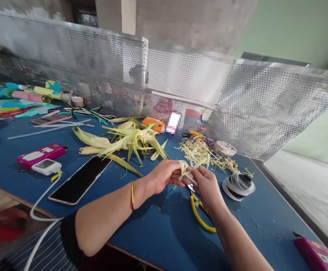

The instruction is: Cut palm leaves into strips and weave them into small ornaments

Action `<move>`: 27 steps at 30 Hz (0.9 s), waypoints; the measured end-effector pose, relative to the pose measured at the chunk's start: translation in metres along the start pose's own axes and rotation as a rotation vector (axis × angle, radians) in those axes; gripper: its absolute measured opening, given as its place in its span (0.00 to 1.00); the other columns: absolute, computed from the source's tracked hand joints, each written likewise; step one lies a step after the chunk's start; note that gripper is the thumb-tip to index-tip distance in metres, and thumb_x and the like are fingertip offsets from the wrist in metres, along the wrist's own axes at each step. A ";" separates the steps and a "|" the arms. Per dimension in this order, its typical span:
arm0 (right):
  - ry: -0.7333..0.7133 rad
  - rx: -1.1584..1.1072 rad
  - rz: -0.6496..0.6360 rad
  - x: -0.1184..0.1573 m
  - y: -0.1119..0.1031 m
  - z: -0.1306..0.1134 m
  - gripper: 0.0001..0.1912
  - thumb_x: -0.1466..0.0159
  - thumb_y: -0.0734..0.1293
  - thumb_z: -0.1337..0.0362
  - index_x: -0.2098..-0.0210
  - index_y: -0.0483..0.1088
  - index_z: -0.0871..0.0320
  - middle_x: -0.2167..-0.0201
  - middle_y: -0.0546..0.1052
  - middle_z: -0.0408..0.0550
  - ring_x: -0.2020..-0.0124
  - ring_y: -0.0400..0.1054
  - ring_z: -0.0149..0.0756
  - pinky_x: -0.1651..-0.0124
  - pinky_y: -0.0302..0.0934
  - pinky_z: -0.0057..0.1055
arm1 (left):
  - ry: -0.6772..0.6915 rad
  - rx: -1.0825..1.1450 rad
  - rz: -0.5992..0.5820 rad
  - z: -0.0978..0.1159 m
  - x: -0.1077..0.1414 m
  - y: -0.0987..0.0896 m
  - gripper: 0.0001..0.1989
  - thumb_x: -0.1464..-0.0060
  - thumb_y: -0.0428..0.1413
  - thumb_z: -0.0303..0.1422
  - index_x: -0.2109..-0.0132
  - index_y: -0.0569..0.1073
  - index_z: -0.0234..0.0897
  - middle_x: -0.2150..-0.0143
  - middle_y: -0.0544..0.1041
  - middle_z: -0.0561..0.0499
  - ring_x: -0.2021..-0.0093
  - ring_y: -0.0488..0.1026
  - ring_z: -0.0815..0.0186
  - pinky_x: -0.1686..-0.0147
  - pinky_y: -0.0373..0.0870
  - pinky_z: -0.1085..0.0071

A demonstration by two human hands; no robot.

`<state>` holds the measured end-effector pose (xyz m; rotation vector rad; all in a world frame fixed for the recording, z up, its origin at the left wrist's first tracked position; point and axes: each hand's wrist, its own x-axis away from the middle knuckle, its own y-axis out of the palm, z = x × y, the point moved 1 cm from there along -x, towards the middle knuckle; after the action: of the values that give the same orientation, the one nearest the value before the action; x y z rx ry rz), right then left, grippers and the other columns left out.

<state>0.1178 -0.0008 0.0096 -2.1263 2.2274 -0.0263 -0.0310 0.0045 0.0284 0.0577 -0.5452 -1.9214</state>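
Both hands meet over the blue table (164, 214). My left hand (168, 175), with a gold bangle at the wrist, is closed on a small pale green piece of folded husk (183, 169). From the right, my right hand (207, 188) pinches a strip that comes off the same piece. Partly beneath my right hand lie yellow-handled scissors (202, 218), their short metal blades near its fingers. Behind the hands is a heap of long green husks (132, 139). Thin husk scraps (196, 150) are piled just beyond my right hand.
A black-and-white spool (238, 185) stands at the right, a magenta box (319, 252) at the lower right. On the left are a dark phone (81, 180), another magenta box (41, 154) and a white cabled device (46, 166). A perforated metal screen (186, 75) runs along the back.
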 end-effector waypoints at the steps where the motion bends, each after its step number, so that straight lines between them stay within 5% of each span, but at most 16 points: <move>1: 0.061 -0.054 -0.027 0.000 0.001 -0.001 0.21 0.48 0.72 0.49 0.78 0.61 0.56 0.87 0.60 0.33 0.87 0.47 0.22 0.84 0.41 0.24 | -0.011 0.007 -0.033 -0.001 -0.001 -0.001 0.12 0.45 0.56 0.34 0.60 0.79 0.29 0.67 0.81 0.42 0.71 0.79 0.65 0.74 0.73 0.76; 4: 0.165 -0.133 -0.083 0.002 0.003 -0.004 0.22 0.51 0.74 0.48 0.79 0.61 0.56 0.89 0.58 0.32 0.89 0.45 0.20 0.85 0.40 0.23 | -0.032 0.009 -0.052 -0.002 -0.002 -0.003 0.13 0.45 0.56 0.35 0.62 0.79 0.28 0.67 0.81 0.41 0.70 0.79 0.65 0.73 0.74 0.76; 9: 0.039 -0.033 -0.047 0.006 -0.002 -0.015 0.22 0.46 0.72 0.45 0.74 0.65 0.58 0.82 0.73 0.41 0.87 0.57 0.24 0.83 0.50 0.24 | 0.026 0.033 0.166 0.007 -0.001 -0.006 0.12 0.44 0.54 0.32 0.65 0.79 0.28 0.71 0.80 0.44 0.72 0.77 0.68 0.73 0.73 0.77; 13: -0.063 -0.098 -0.309 0.009 -0.009 -0.028 0.16 0.44 0.73 0.52 0.64 0.72 0.58 0.69 0.80 0.47 0.74 0.72 0.32 0.67 0.65 0.29 | 0.056 0.015 0.222 0.012 -0.001 -0.007 0.11 0.45 0.53 0.32 0.67 0.79 0.30 0.72 0.79 0.45 0.72 0.76 0.69 0.73 0.72 0.77; 16: -0.131 0.020 -0.485 0.011 -0.012 -0.031 0.14 0.42 0.72 0.57 0.60 0.75 0.57 0.66 0.80 0.48 0.64 0.75 0.38 0.58 0.67 0.34 | 0.070 -0.060 0.179 0.008 -0.001 -0.006 0.09 0.49 0.54 0.31 0.70 0.78 0.31 0.74 0.77 0.48 0.74 0.74 0.70 0.73 0.71 0.77; 20: -0.501 0.466 -0.418 0.013 -0.012 -0.031 0.03 0.37 0.66 0.66 0.65 0.73 0.55 0.68 0.77 0.46 0.67 0.71 0.35 0.63 0.65 0.31 | 0.086 -0.189 0.126 0.002 0.000 -0.002 0.08 0.54 0.56 0.32 0.77 0.72 0.33 0.77 0.72 0.52 0.77 0.69 0.72 0.73 0.70 0.76; 23: -0.819 0.762 -0.426 0.014 -0.011 -0.031 0.11 0.33 0.60 0.72 0.62 0.73 0.55 0.63 0.76 0.49 0.63 0.71 0.36 0.60 0.63 0.31 | 0.060 -0.170 0.150 0.002 -0.001 -0.002 0.07 0.55 0.57 0.32 0.76 0.72 0.34 0.76 0.72 0.52 0.76 0.69 0.71 0.73 0.71 0.75; 27: -0.979 0.950 -0.402 0.014 -0.011 -0.030 0.17 0.32 0.56 0.75 0.58 0.73 0.55 0.59 0.76 0.51 0.60 0.71 0.37 0.59 0.63 0.31 | -0.021 -0.038 0.199 0.004 -0.005 -0.005 0.08 0.53 0.58 0.33 0.71 0.77 0.31 0.71 0.76 0.48 0.73 0.72 0.70 0.71 0.72 0.75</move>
<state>0.1266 -0.0160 0.0398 -1.4705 0.9155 -0.0400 -0.0346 0.0115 0.0289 -0.0401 -0.5084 -1.7396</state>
